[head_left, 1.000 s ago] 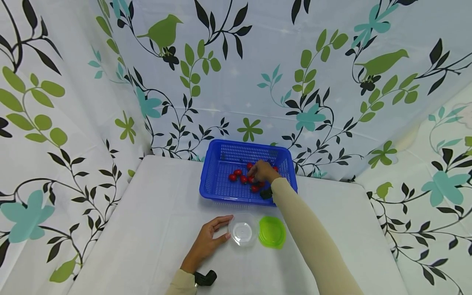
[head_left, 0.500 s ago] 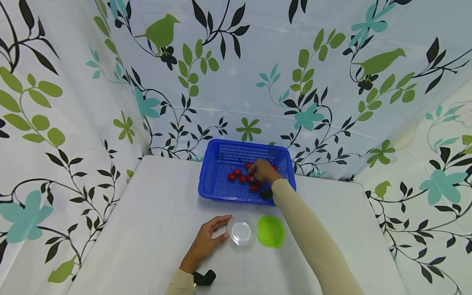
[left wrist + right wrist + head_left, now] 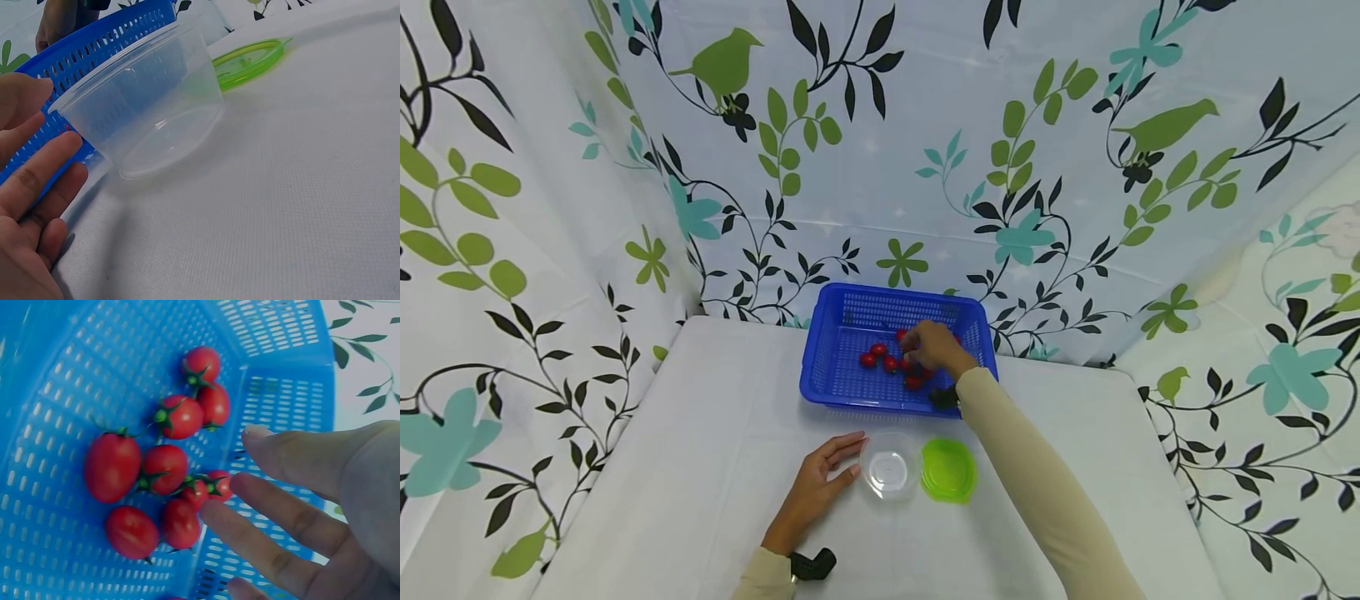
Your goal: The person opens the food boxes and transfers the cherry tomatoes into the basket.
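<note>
My right hand (image 3: 936, 346) is over the blue perforated basket (image 3: 823, 379), which holds several small red tomatoes (image 3: 112, 467) with green stem tops. In the right wrist view, its fingers (image 3: 275, 506) are spread with the thumb apart, and I see no tomato between them; some fingertips lie close to the tomatoes. My left hand (image 3: 820, 483) lies beside a clear, round plastic container (image 3: 156, 106), thumb and fingers loosely parted at its left side. Whether the fingertips touch its wall is hard to tell. Inside the container I see only its bare bottom.
A bright green lid (image 3: 949, 471) lies just right of the clear container. White cloth (image 3: 737, 392) covers the table, and patterned curtains (image 3: 880, 150) stand behind the basket and at both sides.
My right hand has lifted and shifted slightly within the basket, its fingers less bent down. The left thumb has drawn slightly away from the container. The whole head view has drifted a little.
</note>
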`<control>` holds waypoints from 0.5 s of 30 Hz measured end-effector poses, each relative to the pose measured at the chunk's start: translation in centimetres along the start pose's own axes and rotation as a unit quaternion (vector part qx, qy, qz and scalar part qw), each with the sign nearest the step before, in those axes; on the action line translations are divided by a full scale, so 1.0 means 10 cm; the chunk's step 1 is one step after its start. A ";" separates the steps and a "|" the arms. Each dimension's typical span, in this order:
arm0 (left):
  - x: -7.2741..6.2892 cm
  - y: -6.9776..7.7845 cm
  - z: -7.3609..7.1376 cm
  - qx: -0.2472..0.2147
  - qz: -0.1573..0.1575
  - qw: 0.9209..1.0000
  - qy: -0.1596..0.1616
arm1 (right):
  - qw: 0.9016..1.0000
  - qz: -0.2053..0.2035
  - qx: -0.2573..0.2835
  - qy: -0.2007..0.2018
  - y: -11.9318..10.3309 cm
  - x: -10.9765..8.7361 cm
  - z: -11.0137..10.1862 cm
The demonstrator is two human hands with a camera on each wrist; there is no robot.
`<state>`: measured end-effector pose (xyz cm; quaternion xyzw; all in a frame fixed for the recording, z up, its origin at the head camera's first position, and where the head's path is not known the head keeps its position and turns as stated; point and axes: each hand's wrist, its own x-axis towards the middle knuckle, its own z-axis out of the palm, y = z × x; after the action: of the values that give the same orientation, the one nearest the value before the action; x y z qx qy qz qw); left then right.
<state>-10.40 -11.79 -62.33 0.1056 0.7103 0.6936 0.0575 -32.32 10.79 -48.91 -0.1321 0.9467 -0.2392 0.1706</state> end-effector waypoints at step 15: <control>0.03 0.11 -0.04 -0.015 -0.040 0.996 0.073 | 0.999 -0.041 -0.013 -0.001 -0.10 -0.26 -0.12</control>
<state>-10.65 -12.07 -61.20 0.0251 0.7055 0.7074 0.0349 -30.26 11.31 -46.70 -0.1737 0.9432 -0.2335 0.1600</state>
